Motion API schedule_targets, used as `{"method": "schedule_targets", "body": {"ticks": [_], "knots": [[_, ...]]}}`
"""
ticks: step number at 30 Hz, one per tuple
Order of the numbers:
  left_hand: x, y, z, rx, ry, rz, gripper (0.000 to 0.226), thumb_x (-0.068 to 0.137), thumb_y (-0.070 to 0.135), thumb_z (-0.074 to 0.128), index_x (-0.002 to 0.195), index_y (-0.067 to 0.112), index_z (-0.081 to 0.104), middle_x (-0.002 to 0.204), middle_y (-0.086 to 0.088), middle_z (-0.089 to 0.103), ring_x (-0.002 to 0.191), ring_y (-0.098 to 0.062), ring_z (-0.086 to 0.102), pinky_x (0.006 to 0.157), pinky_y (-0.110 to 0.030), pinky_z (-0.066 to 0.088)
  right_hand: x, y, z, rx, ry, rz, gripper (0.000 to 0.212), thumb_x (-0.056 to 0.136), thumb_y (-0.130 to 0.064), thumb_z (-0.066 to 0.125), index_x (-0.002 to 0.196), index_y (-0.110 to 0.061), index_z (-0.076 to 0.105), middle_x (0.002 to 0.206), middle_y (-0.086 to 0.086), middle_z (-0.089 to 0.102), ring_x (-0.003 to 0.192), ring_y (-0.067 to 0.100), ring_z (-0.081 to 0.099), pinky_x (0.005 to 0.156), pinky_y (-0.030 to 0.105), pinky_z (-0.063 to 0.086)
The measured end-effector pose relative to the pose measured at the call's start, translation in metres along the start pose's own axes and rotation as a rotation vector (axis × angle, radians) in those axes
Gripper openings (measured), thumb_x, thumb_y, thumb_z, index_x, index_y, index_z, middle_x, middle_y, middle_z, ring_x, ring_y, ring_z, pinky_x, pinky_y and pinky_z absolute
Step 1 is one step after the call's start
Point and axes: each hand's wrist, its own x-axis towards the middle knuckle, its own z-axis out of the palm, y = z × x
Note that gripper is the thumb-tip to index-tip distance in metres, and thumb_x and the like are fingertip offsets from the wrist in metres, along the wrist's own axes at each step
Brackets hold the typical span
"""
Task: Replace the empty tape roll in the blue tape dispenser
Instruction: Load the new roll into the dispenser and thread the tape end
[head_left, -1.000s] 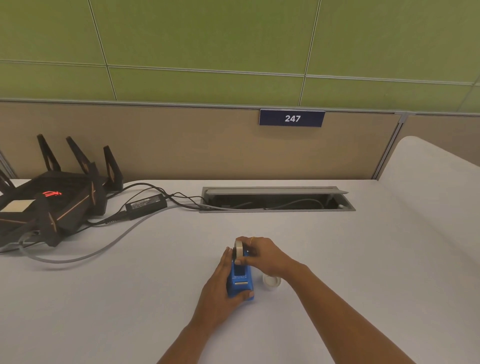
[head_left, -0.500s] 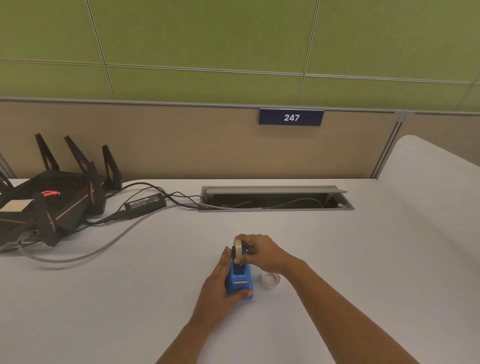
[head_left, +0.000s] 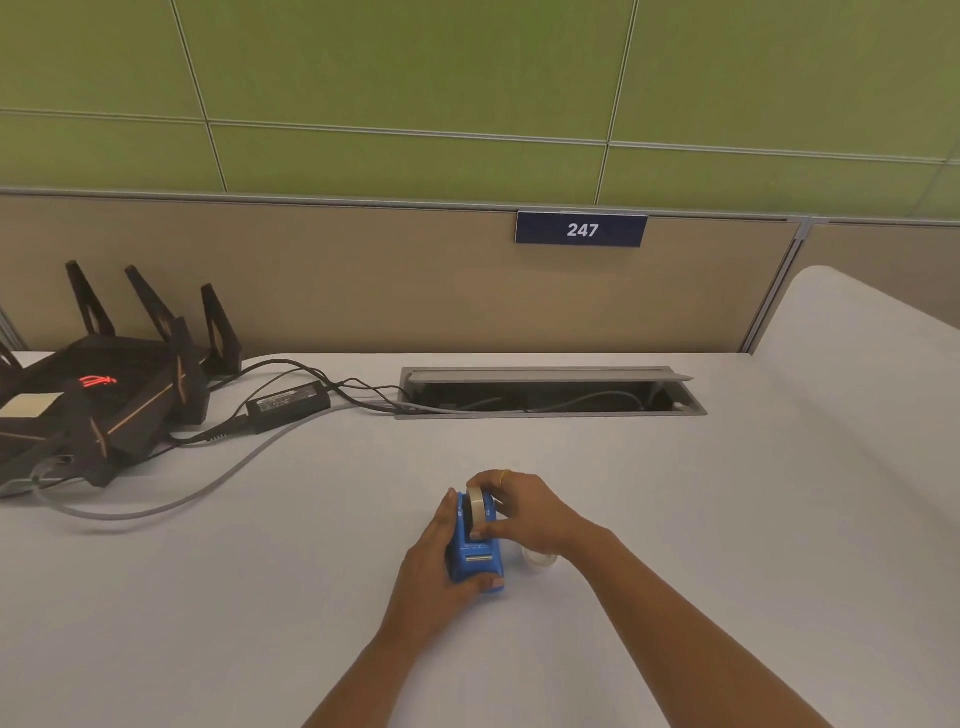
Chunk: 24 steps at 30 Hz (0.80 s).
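The blue tape dispenser (head_left: 474, 556) stands on the white desk (head_left: 675, 519), its cutter end towards me. My left hand (head_left: 434, 564) wraps its left side and near end. A pale tape roll (head_left: 475, 512) sits upright in the dispenser's cradle, with its top sticking out. My right hand (head_left: 524, 512) pinches that roll, thumb on its near face and fingers over the top. A second small whitish roll (head_left: 540, 561) lies flat on the desk just right of the dispenser, partly hidden under my right wrist.
A black router with antennas (head_left: 104, 400) sits at the far left, with a power brick (head_left: 288, 402) and cables (head_left: 156, 506) trailing across the desk. An open cable hatch (head_left: 550, 392) lies behind the dispenser. A beige partition rises at the back.
The tape roll has gone lower into the dispenser under my right hand. The left hand keeps its hold on the dispenser body.
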Motion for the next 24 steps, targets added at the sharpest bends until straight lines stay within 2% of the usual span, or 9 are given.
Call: {"method": "schedule_targets", "body": {"ticks": [3, 8, 12, 15, 17, 20, 21, 22, 24], "knots": [[-0.001, 0.002, 0.001, 0.001, -0.004, -0.003, 0.103, 0.068, 0.015, 0.077, 0.141, 0.012, 0.003, 0.149, -0.007, 0.028, 0.132, -0.023, 0.039, 0.11, -0.035, 0.034, -0.001, 0.0, 0.001, 0.017, 0.013, 0.003, 0.052, 0.076, -0.009, 0.072, 0.123, -0.013, 0.049, 0.125, 0.009, 0.056, 0.102, 0.011, 0.05, 0.092, 0.018, 0.04], [0.001, 0.003, 0.002, 0.022, -0.014, 0.0, 0.101, 0.071, 0.013, 0.074, 0.14, 0.009, 0.0, 0.151, -0.009, 0.02, 0.135, -0.023, 0.033, 0.107, -0.025, 0.028, -0.004, 0.003, 0.005, 0.052, 0.039, 0.014, 0.055, 0.077, -0.009, 0.072, 0.126, -0.013, 0.046, 0.128, 0.009, 0.055, 0.115, 0.021, 0.053, 0.102, 0.027, 0.04], [0.001, 0.001, 0.003, 0.051, -0.011, 0.013, 0.1, 0.071, 0.016, 0.074, 0.14, 0.009, 0.001, 0.153, -0.007, 0.014, 0.137, -0.02, 0.027, 0.104, -0.013, 0.021, -0.005, 0.007, 0.01, 0.083, 0.075, -0.004, 0.055, 0.076, -0.011, 0.072, 0.125, -0.014, 0.046, 0.125, 0.007, 0.056, 0.111, 0.018, 0.054, 0.093, 0.016, 0.039], [0.001, -0.003, 0.003, 0.06, 0.005, 0.024, 0.102, 0.069, 0.018, 0.076, 0.14, 0.011, 0.002, 0.153, -0.005, 0.015, 0.137, -0.017, 0.026, 0.097, -0.005, 0.018, -0.008, 0.01, 0.015, 0.136, 0.109, -0.011, 0.055, 0.076, -0.013, 0.073, 0.124, -0.016, 0.046, 0.122, 0.005, 0.056, 0.107, 0.014, 0.054, 0.079, -0.003, 0.04], [0.001, -0.003, 0.002, 0.055, 0.01, 0.023, 0.103, 0.069, 0.018, 0.076, 0.14, 0.011, 0.002, 0.153, -0.005, 0.015, 0.138, -0.017, 0.024, 0.099, -0.008, 0.019, -0.009, 0.011, 0.019, 0.162, 0.121, -0.023, 0.057, 0.076, -0.017, 0.073, 0.125, -0.017, 0.045, 0.121, 0.003, 0.055, 0.104, 0.011, 0.052, 0.076, -0.003, 0.041], [0.0, 0.003, 0.001, 0.022, 0.006, 0.01, 0.103, 0.068, 0.021, 0.076, 0.14, 0.01, 0.003, 0.152, -0.005, 0.016, 0.137, -0.017, 0.026, 0.107, -0.021, 0.025, -0.01, 0.012, 0.022, 0.198, 0.137, -0.018, 0.058, 0.077, -0.024, 0.072, 0.127, -0.019, 0.043, 0.115, -0.006, 0.052, 0.106, 0.008, 0.05, 0.088, 0.011, 0.039], [0.0, 0.006, 0.001, 0.005, -0.002, 0.005, 0.105, 0.067, 0.024, 0.075, 0.14, 0.007, 0.002, 0.152, -0.006, 0.016, 0.136, -0.016, 0.027, 0.109, -0.024, 0.026, -0.01, 0.011, 0.023, 0.222, 0.143, -0.011, 0.055, 0.079, -0.026, 0.07, 0.127, -0.019, 0.044, 0.115, -0.007, 0.052, 0.106, 0.009, 0.05, 0.088, 0.011, 0.039], [-0.001, 0.007, 0.001, -0.009, -0.012, 0.004, 0.105, 0.066, 0.024, 0.074, 0.139, 0.004, 0.001, 0.152, -0.008, 0.015, 0.135, -0.016, 0.027, 0.11, -0.026, 0.026, -0.009, 0.011, 0.024, 0.248, 0.153, -0.004, 0.051, 0.081, -0.028, 0.067, 0.127, -0.019, 0.045, 0.116, -0.006, 0.053, 0.107, 0.009, 0.051, 0.085, 0.008, 0.041], [0.0, 0.007, 0.002, -0.021, -0.027, 0.006, 0.098, 0.071, 0.009, 0.072, 0.139, -0.001, 0.001, 0.151, -0.01, 0.014, 0.137, -0.02, 0.025, 0.111, -0.028, 0.025, -0.009, 0.01, 0.025, 0.309, 0.174, 0.008, 0.041, 0.087, -0.029, 0.059, 0.125, -0.019, 0.048, 0.118, -0.003, 0.055, 0.108, 0.012, 0.053, 0.075, 0.001, 0.044]]}}
